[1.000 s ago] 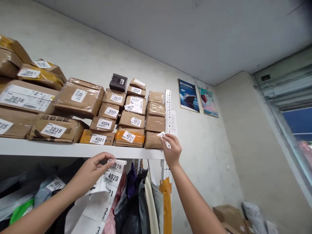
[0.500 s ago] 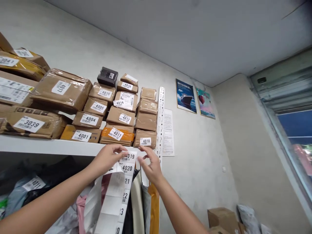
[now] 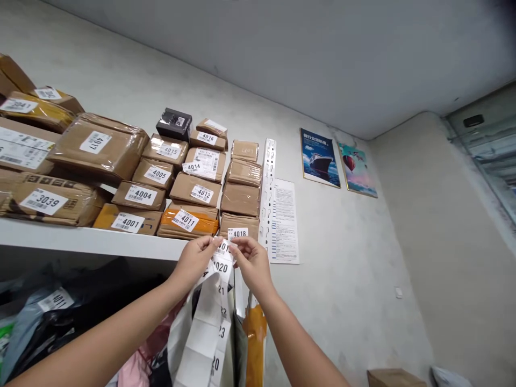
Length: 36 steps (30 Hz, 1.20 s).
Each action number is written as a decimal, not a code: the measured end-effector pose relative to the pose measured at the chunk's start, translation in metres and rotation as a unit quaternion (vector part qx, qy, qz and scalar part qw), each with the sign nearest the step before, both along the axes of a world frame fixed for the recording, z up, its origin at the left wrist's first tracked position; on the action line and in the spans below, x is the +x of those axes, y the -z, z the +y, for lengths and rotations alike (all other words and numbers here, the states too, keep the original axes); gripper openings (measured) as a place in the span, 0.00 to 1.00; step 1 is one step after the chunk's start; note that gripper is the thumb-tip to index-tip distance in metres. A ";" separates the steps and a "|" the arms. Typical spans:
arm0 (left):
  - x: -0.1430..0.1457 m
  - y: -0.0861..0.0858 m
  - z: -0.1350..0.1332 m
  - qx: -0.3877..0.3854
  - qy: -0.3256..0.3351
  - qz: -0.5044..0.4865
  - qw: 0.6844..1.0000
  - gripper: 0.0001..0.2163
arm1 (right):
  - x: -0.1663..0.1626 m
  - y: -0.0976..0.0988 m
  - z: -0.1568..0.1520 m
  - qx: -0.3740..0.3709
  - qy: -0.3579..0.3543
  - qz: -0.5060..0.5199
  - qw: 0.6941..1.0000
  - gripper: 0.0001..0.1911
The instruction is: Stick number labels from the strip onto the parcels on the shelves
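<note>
The left hand (image 3: 197, 259) pinches the top left edge of a long, folded strip of white paper labels with black numbers (image 3: 201, 336); the right hand (image 3: 255, 262) pinches its right edge, equally near. From the fingertips the strip hangs downward, its long axis almost vertical. Just above stands a small brown cardboard box labelled 4018 (image 3: 233, 221), on the white shelf (image 3: 100, 239). Rightward, the grey wall (image 3: 334, 269) leaves open room.

Two bare forearms (image 3: 133, 314), long and slender, with narrow wrists (image 3: 266, 293) and bare hands (image 3: 196, 258).
</note>
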State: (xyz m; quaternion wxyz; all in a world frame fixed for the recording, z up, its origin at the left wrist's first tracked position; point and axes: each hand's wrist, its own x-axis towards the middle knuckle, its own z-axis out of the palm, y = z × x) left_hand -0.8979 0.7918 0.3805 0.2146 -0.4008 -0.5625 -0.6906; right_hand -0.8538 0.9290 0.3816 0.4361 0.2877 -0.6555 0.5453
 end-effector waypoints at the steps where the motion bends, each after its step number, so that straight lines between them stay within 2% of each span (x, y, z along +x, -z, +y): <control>1: 0.000 -0.005 0.002 0.016 0.022 -0.004 1.000 0.19 | 0.000 -0.003 -0.001 0.008 0.020 0.023 1.000 0.09; 3: 0.003 -0.015 0.006 0.038 0.063 -0.025 0.997 0.21 | 0.001 -0.012 -0.003 0.021 0.077 0.085 0.993 0.07; 4: 0.004 -0.020 0.008 0.048 0.063 -0.032 0.996 0.22 | 0.001 -0.017 -0.003 0.028 0.105 0.115 0.987 0.06; 8: 0.007 -0.038 0.015 0.093 0.006 -0.030 0.995 0.23 | 0.000 -0.043 -0.004 0.053 0.157 0.155 0.974 0.06; 11: 0.006 -0.049 0.018 0.078 0.077 -0.030 0.994 0.22 | -0.005 -0.063 -0.003 0.045 0.181 0.162 0.969 0.06; 13: 0.002 -0.055 0.018 0.057 0.092 -0.043 0.993 0.23 | -0.010 -0.076 -0.001 0.042 0.194 0.169 0.966 0.05; 16: -0.004 -0.059 0.018 0.026 0.025 -0.040 0.999 0.21 | -0.020 -0.097 0.005 0.037 0.228 0.193 0.954 0.04; 19: -0.007 -0.056 0.015 -0.035 -0.049 0.022 0.998 0.18 | -0.027 -0.116 0.013 0.045 0.299 0.208 0.930 0.04; 21: -0.006 -0.053 0.010 -0.055 -0.062 0.069 0.994 0.17 | -0.025 -0.124 0.016 0.072 0.354 0.207 0.909 0.02; 24: -0.002 -0.052 0.002 -0.061 -0.063 0.117 0.989 0.17 | -0.011 -0.124 0.012 0.057 0.415 0.244 0.875 0.13; 25: -0.001 -0.053 -0.002 -0.065 -0.079 0.126 0.987 0.17 | -0.005 -0.120 0.010 0.057 0.404 0.246 0.879 0.16; 26: -0.001 -0.055 -0.005 -0.070 -0.099 0.137 0.983 0.17 | 0.002 -0.115 0.008 0.081 0.367 0.226 0.899 0.18; 28: 0.000 -0.060 -0.010 -0.067 -0.134 0.171 0.974 0.17 | 0.012 -0.104 0.005 0.170 0.233 0.128 0.949 0.17; 30: 0.000 -0.067 -0.014 -0.063 -0.146 0.214 0.964 0.17 | 0.016 -0.093 0.007 0.220 0.098 0.035 0.970 0.16; 31: 0.001 -0.070 -0.016 -0.067 -0.149 0.231 0.959 0.16 | 0.016 -0.090 0.008 0.212 0.061 0.018 0.975 0.15; 34: 0.009 -0.074 -0.019 -0.092 -0.190 0.234 0.949 0.13 | 0.013 -0.083 0.012 0.140 0.056 0.046 0.988 0.14; 36: 0.018 -0.074 -0.020 -0.117 -0.223 0.205 0.946 0.18 | 0.012 -0.081 0.013 0.117 0.077 0.069 0.988 0.16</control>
